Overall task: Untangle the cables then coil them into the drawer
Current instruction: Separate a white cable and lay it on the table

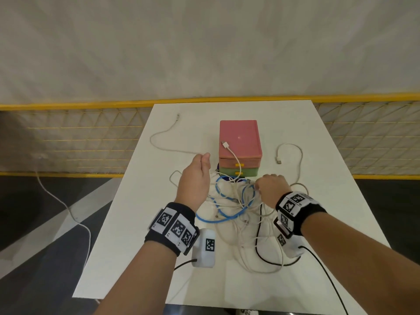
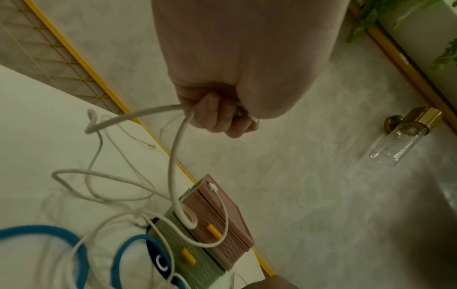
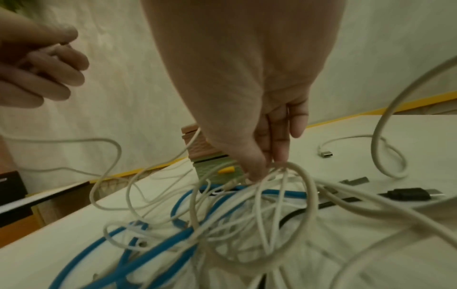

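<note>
A tangle of white cables point(image 1: 236, 214) with a blue cable point(image 1: 223, 218) and a black cable point(image 1: 258, 242) lies on the white table point(image 1: 295, 137), in front of a small drawer unit point(image 1: 239, 142) with a pink top and a green drawer point(image 1: 238, 172). My left hand point(image 1: 200, 162) is raised left of the unit and grips a white cable point(image 2: 148, 112) in its curled fingers point(image 2: 215, 115). My right hand point(image 1: 269, 185) reaches down into the tangle and pinches white strands point(image 3: 284, 170) at its fingertips point(image 3: 257, 172). One white plug end point(image 1: 225, 144) rests on the unit's top.
A loose white cable point(image 1: 159, 137) runs across the table's far left, and another with a USB plug point(image 1: 279, 160) loops at the right. A yellow mesh fence point(image 1: 68, 142) stands behind the table. Another white cord point(image 1: 68, 210) trails over the floor at the left.
</note>
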A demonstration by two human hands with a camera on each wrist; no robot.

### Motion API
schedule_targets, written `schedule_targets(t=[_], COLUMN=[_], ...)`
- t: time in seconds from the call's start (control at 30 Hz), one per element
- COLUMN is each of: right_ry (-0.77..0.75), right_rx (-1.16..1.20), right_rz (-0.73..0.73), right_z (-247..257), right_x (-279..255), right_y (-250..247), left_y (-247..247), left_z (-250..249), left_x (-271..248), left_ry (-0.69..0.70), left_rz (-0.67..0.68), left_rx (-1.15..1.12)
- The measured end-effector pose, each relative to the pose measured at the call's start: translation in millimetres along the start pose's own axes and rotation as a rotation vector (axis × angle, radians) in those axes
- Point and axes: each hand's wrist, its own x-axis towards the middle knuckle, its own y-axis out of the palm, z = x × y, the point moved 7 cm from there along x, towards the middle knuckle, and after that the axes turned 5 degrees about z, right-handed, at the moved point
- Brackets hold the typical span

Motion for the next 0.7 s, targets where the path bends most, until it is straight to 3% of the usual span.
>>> schedule_targets(t=[0.17,0.33,0.53,0.63,0.7], right_ry=[0.016,-0.145,-0.174,-0.162,-0.196], right_rx=[0.146,0.62,0.438,0.504,0.641], right_rz=[-0.082,-0.2,-0.375,-0.46,-0.506], right_z=[-10,-12,4,-1,-5], right_x=[-15,-47,-70,-75,-78], right_y=[-21,-63,-100,-112,-117], left_y=[0,3,45,64,64], left_z=[-3,-15,-48,-34,-21], left_x=[0,3,1,-3,-2], left_ry=[-0.001,0.035,0.177,0.13,0.075], left_rz=[-0.03,-0.035,0.304,0.465,0.458], left_rx=[-0.14,-0.205,-0.013,0.227,0.295])
